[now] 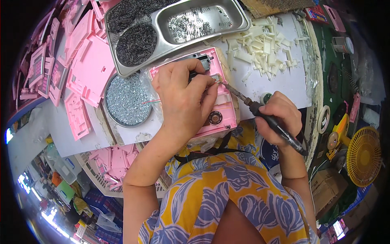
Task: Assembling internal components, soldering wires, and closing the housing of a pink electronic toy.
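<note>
A pink plastic housing (206,129) lies on the table in front of me, with a round dark speaker-like part (215,117) at its near end and a grey metal motor-like part (202,59) at its far end. My left hand (180,87) rests over the housing, fingers bent and thumb and forefinger pinched together; what lies between them is hidden. Thin red and green wires (151,101) stick out beside this hand. My right hand (280,118) grips a soldering iron (268,116) by its black handle. Its tip meets a small metal part (216,78) close to my left fingertips.
Behind the housing stands a metal tray (160,20) of small springs. A round tin (106,99) of screws is at the left, near stacked pink panels (91,67). Cream plastic pieces (266,46) lie at the back right. A yellow fan (364,156) stands far right.
</note>
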Motion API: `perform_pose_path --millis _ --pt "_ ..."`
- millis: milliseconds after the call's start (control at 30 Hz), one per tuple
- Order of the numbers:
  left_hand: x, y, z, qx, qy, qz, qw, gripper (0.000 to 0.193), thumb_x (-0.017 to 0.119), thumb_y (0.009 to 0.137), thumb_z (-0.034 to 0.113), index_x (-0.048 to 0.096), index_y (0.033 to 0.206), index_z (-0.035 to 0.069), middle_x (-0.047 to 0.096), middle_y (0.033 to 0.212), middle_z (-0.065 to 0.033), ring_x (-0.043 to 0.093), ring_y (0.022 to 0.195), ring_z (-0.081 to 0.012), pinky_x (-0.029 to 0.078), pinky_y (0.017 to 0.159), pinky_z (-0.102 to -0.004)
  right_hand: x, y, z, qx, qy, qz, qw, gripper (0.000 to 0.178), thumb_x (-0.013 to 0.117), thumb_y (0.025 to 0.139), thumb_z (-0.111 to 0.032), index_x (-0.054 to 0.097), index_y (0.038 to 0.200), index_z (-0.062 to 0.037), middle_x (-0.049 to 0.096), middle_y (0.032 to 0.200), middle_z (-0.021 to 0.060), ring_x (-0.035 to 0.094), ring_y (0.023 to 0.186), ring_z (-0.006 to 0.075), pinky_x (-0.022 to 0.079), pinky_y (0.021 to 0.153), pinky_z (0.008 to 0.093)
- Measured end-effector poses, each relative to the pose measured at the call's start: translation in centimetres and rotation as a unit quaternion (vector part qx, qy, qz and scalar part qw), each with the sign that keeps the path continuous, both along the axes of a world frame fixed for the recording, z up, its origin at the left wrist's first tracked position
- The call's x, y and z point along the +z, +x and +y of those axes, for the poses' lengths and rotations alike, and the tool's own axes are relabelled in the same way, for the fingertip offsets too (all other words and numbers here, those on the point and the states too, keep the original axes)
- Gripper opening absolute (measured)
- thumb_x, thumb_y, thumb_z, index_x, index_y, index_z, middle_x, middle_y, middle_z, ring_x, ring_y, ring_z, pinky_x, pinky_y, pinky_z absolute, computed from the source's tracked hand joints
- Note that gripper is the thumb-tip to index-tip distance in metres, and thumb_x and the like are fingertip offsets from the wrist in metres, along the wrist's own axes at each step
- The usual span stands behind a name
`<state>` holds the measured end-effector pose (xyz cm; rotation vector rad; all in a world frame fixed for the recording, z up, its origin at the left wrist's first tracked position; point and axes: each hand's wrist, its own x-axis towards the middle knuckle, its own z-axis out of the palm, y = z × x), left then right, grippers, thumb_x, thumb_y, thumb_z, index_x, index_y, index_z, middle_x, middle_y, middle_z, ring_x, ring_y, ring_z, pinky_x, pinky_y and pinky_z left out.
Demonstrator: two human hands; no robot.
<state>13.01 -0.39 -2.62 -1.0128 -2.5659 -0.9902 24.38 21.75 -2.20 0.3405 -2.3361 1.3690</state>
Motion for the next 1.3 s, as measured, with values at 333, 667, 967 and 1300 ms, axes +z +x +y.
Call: perform_pose_path --millis 333,667,967,1300 --pt "0.0 0.0 0.0 -0.002 -0.004 0.021 1.0 0.016 0.083 0.071 0.014 0.073 0.083 0.013 0.061 0.102 -0.0036 0.054 0.099 -0.0262 0.035 0.088 -0.0403 0.7 0.7 1.2 -0.032 -0.057 0.012 0.998 0.028 0.08 0.077 -0.002 0.066 0.101 0.0019 0.06 0.071 0.0076 0.052 0.06 0.0191 0.039 0.054 0.0309" --pt "0.0 0.0 0.0 -0.005 -0.007 0.024 1.0 0.016 0.082 0.072 0.015 0.071 0.083 0.012 0.061 0.103 -0.003 0.055 0.098 -0.0258 0.035 0.087 -0.0419 1.5 0.0 1.7 -0.022 -0.044 0.013 0.999 0.029 0.081 0.078 -0.003 0.066 0.102 0.0015 0.062 0.072 0.008 0.054 0.06 0.0189 0.039 0.054 0.0305" --pt "0.7 0.3 0.1 0.003 -0.05 0.024 0.998 0.016 0.082 0.075 0.015 0.073 0.088 0.012 0.06 0.103 -0.0047 0.054 0.1 -0.0257 0.034 0.089 -0.041 1.1 -0.9 1.6 -0.005 -0.016 0.016 1.0 0.029 0.082 0.076 -0.002 0.067 0.101 0.0006 0.064 0.071 0.0077 0.054 0.058 0.0188 0.039 0.053 0.0301" --pt "1.1 0.3 0.9 0.016 -0.075 0.016 0.997 0.014 0.079 0.079 0.017 0.072 0.09 0.012 0.056 0.101 -0.0063 0.053 0.097 -0.0268 0.033 0.088 -0.0417 0.7 -1.5 1.4 0.013 -0.001 0.02 1.0 0.029 0.083 0.074 -0.002 0.068 0.099 0.0005 0.064 0.07 0.0081 0.055 0.057 0.02 0.041 0.052 0.0307"
